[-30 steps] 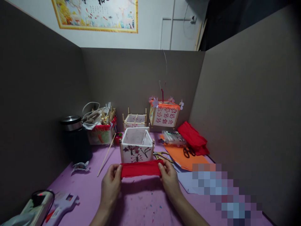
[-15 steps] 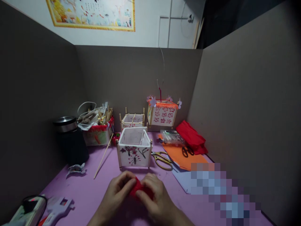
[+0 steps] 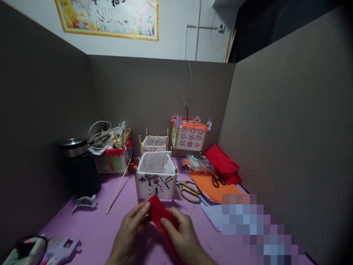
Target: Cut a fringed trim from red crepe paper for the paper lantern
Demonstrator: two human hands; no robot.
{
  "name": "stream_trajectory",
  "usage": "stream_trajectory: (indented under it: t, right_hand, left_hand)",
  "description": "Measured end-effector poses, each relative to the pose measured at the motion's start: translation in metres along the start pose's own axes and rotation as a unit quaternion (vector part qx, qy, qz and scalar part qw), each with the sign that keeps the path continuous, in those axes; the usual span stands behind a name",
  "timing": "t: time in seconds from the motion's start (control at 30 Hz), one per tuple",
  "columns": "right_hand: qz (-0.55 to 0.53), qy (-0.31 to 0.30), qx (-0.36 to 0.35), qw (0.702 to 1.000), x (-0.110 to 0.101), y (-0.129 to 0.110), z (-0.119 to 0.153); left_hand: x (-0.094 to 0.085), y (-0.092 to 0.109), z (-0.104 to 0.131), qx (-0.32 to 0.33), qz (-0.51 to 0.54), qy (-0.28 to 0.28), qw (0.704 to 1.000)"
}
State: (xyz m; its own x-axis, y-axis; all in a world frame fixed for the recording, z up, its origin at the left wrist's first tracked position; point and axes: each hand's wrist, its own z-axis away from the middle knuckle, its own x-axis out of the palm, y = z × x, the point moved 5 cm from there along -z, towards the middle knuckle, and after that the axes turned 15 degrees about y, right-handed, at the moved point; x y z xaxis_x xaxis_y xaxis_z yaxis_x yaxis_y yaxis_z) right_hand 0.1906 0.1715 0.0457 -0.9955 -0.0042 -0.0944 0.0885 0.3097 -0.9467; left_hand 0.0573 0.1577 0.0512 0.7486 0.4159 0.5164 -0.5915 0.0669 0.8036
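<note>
A folded strip of red cloth or crepe paper (image 3: 160, 213) is held between both hands near the front of the table. My left hand (image 3: 129, 228) pinches its upper left edge between thumb and fingers. Lower down, my right hand (image 3: 183, 233) grips the strip with the thumb on top, and its tail hangs toward me. Just beyond the hands stands a white box-shaped lantern (image 3: 157, 184) with wooden corner sticks and painted blossoms. Gold-handled scissors (image 3: 190, 193) lie to its right.
A dark flask (image 3: 78, 169), a thin wooden stick (image 3: 118, 187) and a purple glue gun (image 3: 62, 250) are on the left. A finished lantern (image 3: 190, 138) hangs at the back. Orange paper (image 3: 217, 193) and red material (image 3: 223, 165) lie right. Grey panels (image 3: 160, 92) enclose the table.
The red strip, bunched between the hands before, now shows longer and flatter, with its top end raised. Both hands have shifted slightly, and the view has tilted up a little.
</note>
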Motion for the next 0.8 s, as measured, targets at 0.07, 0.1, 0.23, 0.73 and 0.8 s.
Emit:
stream_trajectory:
  t: [0.07,0.1,0.23,0.73,0.8]
  right_hand:
    - [0.011,-0.004,0.001,1.0,0.001,0.001,0.001]
    - [0.012,-0.004,0.004,1.0,0.001,0.001,0.001]
    - [0.041,-0.009,-0.004,0.999,0.005,0.006,0.004]
    - [0.525,0.199,0.098,0.822,-0.184,0.022,-0.128]
    - [0.53,0.197,0.124,0.816,-0.198,0.036,-0.134]
  left_hand:
    - [-0.002,0.003,0.0,-0.012,0.038,0.022,0.999]
    - [-0.002,0.003,0.001,-0.025,0.045,0.021,0.998]
    - [-0.007,0.001,-0.003,-0.055,0.086,0.04,0.994]
    - [-0.017,0.017,-0.006,-0.078,0.027,0.096,0.992]
    - [-0.013,0.013,-0.002,-0.094,0.005,0.065,0.993]
